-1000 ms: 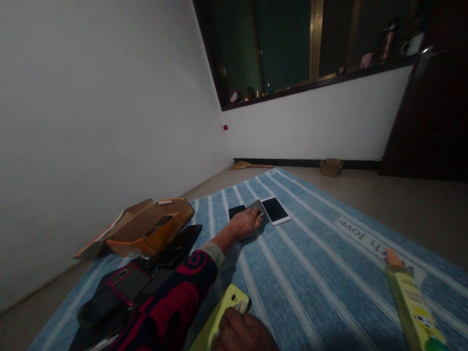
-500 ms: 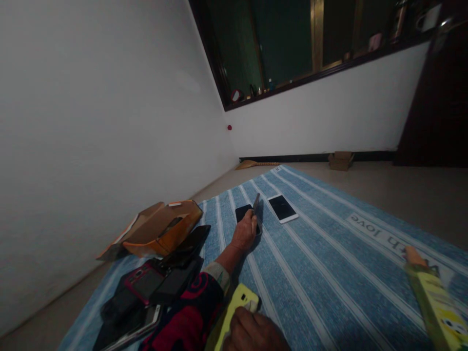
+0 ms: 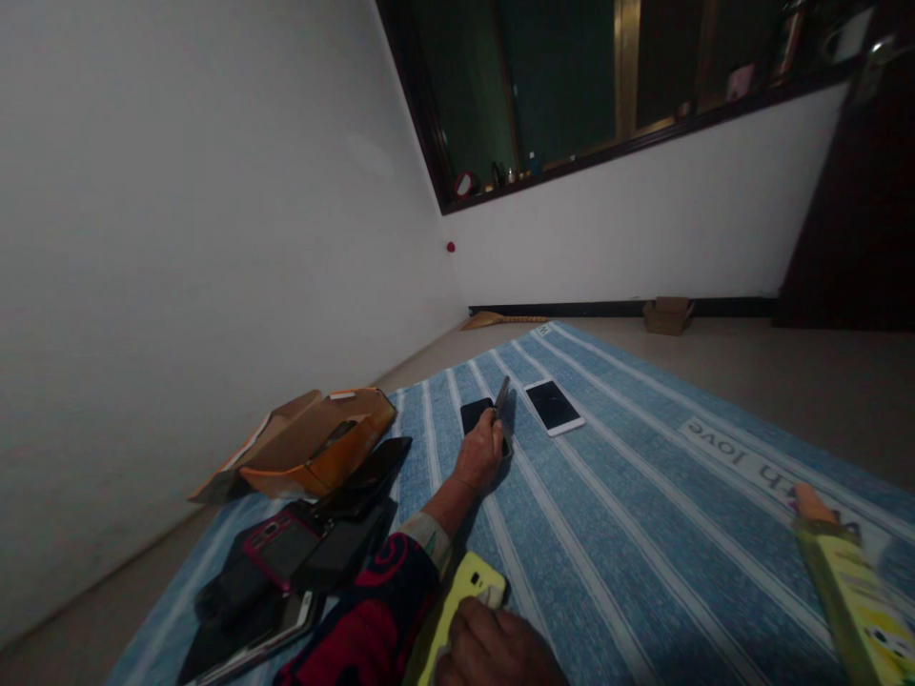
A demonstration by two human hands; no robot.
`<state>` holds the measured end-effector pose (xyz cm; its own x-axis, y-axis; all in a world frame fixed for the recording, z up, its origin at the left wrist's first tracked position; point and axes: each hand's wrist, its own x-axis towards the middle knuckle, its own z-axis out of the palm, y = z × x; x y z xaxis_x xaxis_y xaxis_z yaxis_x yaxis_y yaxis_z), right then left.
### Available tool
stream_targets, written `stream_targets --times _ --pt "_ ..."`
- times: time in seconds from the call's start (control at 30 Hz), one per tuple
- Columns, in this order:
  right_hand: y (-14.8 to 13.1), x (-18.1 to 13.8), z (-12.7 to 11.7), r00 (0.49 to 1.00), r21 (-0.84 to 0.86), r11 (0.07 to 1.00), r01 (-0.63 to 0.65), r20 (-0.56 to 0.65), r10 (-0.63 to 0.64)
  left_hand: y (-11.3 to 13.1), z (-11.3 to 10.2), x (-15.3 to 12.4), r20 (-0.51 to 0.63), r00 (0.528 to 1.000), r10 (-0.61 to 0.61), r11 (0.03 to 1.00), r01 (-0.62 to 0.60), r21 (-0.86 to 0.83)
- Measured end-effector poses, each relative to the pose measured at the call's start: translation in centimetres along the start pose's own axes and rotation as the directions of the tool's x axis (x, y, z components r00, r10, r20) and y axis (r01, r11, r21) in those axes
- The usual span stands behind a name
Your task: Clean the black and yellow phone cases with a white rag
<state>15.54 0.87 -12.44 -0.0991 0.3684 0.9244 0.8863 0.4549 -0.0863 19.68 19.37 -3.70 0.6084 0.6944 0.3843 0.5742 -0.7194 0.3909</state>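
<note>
My left hand [image 3: 480,450] reaches forward over the blue striped mat [image 3: 643,534] and is closed on a thin grey phone [image 3: 502,394], which stands tilted up on its edge. A black phone [image 3: 473,413] lies flat just left of it and a white-framed phone [image 3: 553,407] lies flat to its right. Close to me at the bottom edge, my right hand [image 3: 493,650] grips a yellow-green phone case [image 3: 458,598]. My left sleeve is red and black.
A heap of dark phones and cases [image 3: 300,562] lies at the mat's left, beside an open orange cardboard box [image 3: 315,443]. A yellow printed box [image 3: 854,600] sits at the right edge. A broom [image 3: 500,319] and a small carton [image 3: 668,312] lie by the far wall.
My left hand lifted the grey phone from lying flat beside the white phone to standing on its edge. The view shifted slightly. My right hand kept hold of the yellow-green case.
</note>
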Motion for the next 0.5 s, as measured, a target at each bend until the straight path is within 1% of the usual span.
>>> stream_targets --times 0.07,0.13,0.27,0.3,0.5 --pt "0.0 0.2 0.0 0.999 0.003 0.999 0.048 -0.025 -0.048 0.0 0.0 0.0 -0.006 1.0 -0.001 1.0 0.001 -0.005" --pt "0.1 0.5 -0.2 0.998 0.006 0.998 0.068 -0.011 -0.067 0.0 0.0 0.0 -0.011 1.0 0.001 1.0 -0.001 -0.008" --pt "0.1 0.9 -0.8 0.998 -0.007 1.0 -0.029 0.057 0.03 -0.2 0.1 0.1 -0.029 1.0 0.007 1.0 -0.007 -0.017" --pt "0.1 1.0 -0.9 0.997 -0.006 0.999 -0.037 0.061 0.037 -0.2 0.2 0.1 -0.036 0.999 0.006 1.0 -0.007 -0.019" --pt "0.2 1.0 -1.0 0.995 0.025 1.0 -0.013 0.101 0.011 -0.7 0.4 0.0 -0.08 0.997 -0.013 1.0 0.012 -0.02"
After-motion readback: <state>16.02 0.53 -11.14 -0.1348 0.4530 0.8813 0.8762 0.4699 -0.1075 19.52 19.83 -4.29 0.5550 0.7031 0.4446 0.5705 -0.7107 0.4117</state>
